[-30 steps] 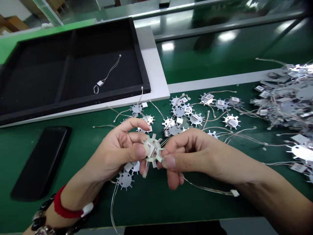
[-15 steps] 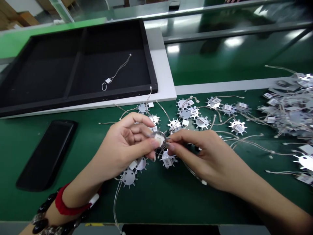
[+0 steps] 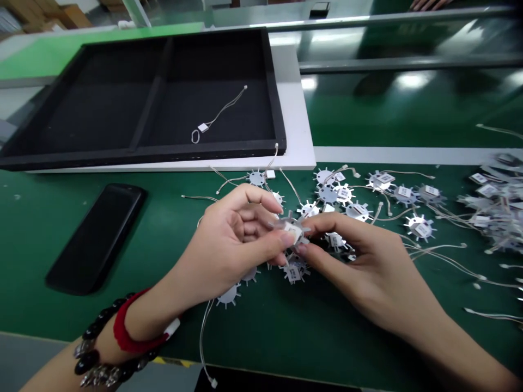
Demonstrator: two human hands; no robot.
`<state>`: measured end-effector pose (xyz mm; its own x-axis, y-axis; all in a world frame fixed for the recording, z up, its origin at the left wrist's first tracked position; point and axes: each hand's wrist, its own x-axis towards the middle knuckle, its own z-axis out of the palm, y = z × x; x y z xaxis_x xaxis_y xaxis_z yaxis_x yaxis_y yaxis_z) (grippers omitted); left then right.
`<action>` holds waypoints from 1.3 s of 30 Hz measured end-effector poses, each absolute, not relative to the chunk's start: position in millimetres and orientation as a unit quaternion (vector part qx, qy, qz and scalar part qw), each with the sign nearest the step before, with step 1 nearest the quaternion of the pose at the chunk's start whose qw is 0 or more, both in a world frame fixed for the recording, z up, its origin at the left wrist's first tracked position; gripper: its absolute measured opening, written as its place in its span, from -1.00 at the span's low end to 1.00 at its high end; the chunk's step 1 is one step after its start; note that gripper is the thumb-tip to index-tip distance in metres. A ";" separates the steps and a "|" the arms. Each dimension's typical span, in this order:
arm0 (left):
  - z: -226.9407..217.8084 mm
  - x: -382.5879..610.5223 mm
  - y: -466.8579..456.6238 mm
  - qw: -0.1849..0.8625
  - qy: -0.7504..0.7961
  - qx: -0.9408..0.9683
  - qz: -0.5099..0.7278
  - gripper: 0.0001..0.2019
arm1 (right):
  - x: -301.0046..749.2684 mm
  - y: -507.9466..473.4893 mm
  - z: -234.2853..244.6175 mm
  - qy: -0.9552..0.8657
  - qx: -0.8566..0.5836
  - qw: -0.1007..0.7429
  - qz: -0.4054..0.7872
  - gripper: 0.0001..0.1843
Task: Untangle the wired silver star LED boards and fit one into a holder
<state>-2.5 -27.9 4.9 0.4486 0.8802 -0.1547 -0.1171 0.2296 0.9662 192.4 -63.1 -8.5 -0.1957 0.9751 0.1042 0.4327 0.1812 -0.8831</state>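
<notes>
Left hand (image 3: pixel 232 239) curled, thumb and fingers pinching a small spiked metal disc (image 3: pixel 291 227) with a white block on it — held just above the green table (image 3: pixel 286 326), mid-frame. Right hand (image 3: pixel 363 261) meets it from the other side, thumb and forefinger closed on the same disc. More discs with wires (image 3: pixel 355 209) scattered just behind. Black tray (image 3: pixel 163 103) beyond, phone (image 3: pixel 96 237) to the left.
</notes>
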 end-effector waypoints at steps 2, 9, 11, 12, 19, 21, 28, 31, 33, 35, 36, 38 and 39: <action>3.9 -2.5 -28.4 0.702 0.369 0.488 0.363 -0.67 | 190.3 -63.0 -8.3 -0.677 -0.519 0.380 0.357 -0.95; 0.6 -1.9 -25.9 0.734 0.346 0.450 0.373 -0.63 | 189.0 -63.1 -12.6 -0.715 -0.495 0.408 0.276 -0.88; 0.8 -1.8 -25.2 0.736 0.349 0.443 0.375 -0.63 | 188.9 -63.0 -13.4 -0.729 -0.480 0.410 0.263 -0.84; 0.9 -1.7 -24.9 0.736 0.351 0.441 0.376 -0.64 | 188.9 -63.1 -13.6 -0.735 -0.475 0.412 0.256 -0.83; -1.0 -2.2 -25.0 0.723 0.351 0.460 0.377 -0.68 | 189.1 -64.6 -13.9 -0.738 -0.481 0.397 0.257 -0.85; -1.4 -3.5 -25.0 0.725 0.347 0.464 0.373 -0.67 | 189.1 -64.6 -13.7 -0.731 -0.488 0.390 0.275 -0.86; 1.5 -8.2 -21.4 0.700 0.354 0.515 0.345 -0.80 | 191.3 -63.0 -12.0 -0.709 -0.496 0.364 0.344 -0.88; 3.5 -8.2 -21.7 0.674 0.367 0.539 0.347 -0.82 | 192.7 -62.2 -13.3 -0.707 -0.496 0.373 0.339 -0.90; 4.7 -8.2 -22.7 0.659 0.373 0.550 0.352 -0.84 | 193.4 -62.8 -14.7 -0.708 -0.499 0.377 0.330 -0.86; 5.5 -8.3 -24.1 0.643 0.378 0.563 0.357 -0.86 | 193.7 -64.1 -15.8 -0.707 -0.502 0.382 0.320 -0.82; 5.7 -8.5 -24.9 0.635 0.381 0.569 0.359 -0.86 | 193.6 -64.8 -16.1 -0.706 -0.503 0.385 0.318 -0.80; 5.7 -8.9 -26.6 0.620 0.387 0.578 0.363 -0.86 | 193.2 -65.6 -16.3 -0.700 -0.500 0.392 0.324 -0.76; 5.5 -9.0 -27.4 0.615 0.390 0.581 0.364 -0.85 | 192.9 -65.7 -16.2 -0.698 -0.498 0.396 0.329 -0.74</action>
<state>-9.0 -27.4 5.5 0.4311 0.9005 -0.0567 0.0047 0.0606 0.9981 192.9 -65.7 -16.2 -0.1905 0.9557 0.2243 0.4346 0.2870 -0.8537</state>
